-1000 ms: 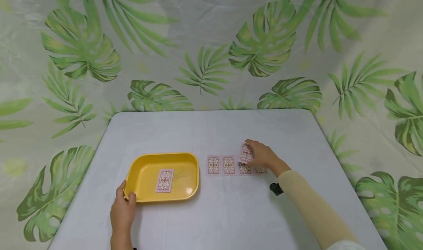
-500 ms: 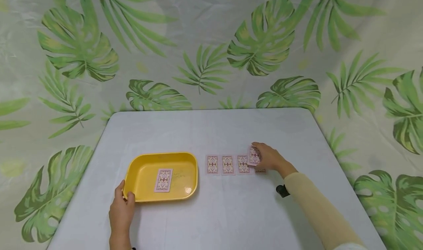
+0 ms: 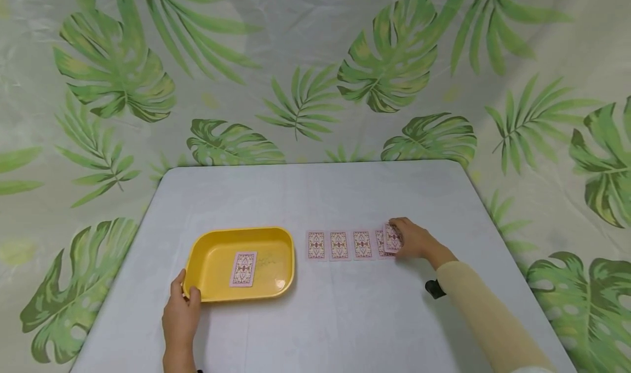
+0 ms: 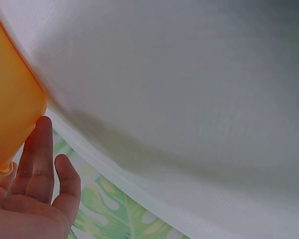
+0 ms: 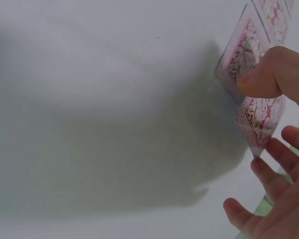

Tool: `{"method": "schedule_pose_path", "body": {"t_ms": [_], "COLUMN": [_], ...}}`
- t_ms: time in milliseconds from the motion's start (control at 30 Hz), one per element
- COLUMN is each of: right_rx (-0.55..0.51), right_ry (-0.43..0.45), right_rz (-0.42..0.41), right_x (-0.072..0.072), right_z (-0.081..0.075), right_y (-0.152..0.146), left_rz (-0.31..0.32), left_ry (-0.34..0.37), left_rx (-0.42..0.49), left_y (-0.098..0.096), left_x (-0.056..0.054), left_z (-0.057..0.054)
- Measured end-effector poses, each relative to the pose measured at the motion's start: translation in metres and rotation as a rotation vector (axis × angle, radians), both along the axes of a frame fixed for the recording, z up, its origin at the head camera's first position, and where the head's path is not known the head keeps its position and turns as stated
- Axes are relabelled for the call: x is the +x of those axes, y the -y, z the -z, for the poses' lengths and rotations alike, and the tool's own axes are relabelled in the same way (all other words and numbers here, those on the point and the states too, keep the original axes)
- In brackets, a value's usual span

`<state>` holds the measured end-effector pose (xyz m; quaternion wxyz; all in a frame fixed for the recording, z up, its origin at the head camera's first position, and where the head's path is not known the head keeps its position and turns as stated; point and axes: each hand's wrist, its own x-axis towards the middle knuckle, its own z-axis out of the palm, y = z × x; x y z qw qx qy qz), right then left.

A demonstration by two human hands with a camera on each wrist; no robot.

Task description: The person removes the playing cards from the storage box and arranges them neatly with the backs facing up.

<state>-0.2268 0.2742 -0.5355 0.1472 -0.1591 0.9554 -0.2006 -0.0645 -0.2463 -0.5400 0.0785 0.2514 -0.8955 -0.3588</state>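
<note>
A yellow tray (image 3: 275,260) stands on the left of the table, with one patterned playing card (image 3: 244,269) lying face down in it. My left hand (image 3: 181,315) grips the tray's near left corner, thumb at the rim and fingers round the outer wall. Right of the tray, face-down cards lie in a row, the leftmost card (image 3: 316,245) nearest it. My right hand (image 3: 416,239) pinches another card (image 3: 393,237) at the row's right end. This held card (image 5: 264,117) is tilted in the right wrist view and partly covers the row's rightmost card (image 3: 379,243).
A white cloth covers the table (image 3: 320,318). Behind it hangs a leaf-print sheet (image 3: 315,104). A small black object (image 3: 435,289) sits beneath my right wrist.
My right hand has moved right along the row with the held card, from over the third card to the right end. The left hand and tray have stayed in place.
</note>
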Motion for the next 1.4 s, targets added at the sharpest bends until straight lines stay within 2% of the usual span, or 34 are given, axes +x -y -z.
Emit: {"method": "schedule_pose_path", "body": {"t_ms": [467,833,1000,1400], "right_rx": [-0.058,-0.004,0.028,-0.001], "right_ry": [0.03,0.044,0.044,0.067], "right_rz": [-0.003,-0.005,-0.01,-0.023], "right_x": [0.007,0.005,0.003,0.001], "right_z": [0.004,0.003,0.003,0.006], "right_y": [-0.025,-0.032,-0.035,-0.038], "left_rz": [-0.005,0.015,0.003,0.003], "left_ry": [-0.012,-0.003,-0.009,-0.006], "left_rx": [-0.002,0.006,-0.001,-0.005], "left_y": [0.0,0.001,0.001,0.0], "left_x": [0.001,0.001,0.001,0.001], "left_z": [-0.001,-0.001,0.0,-0.001]}}
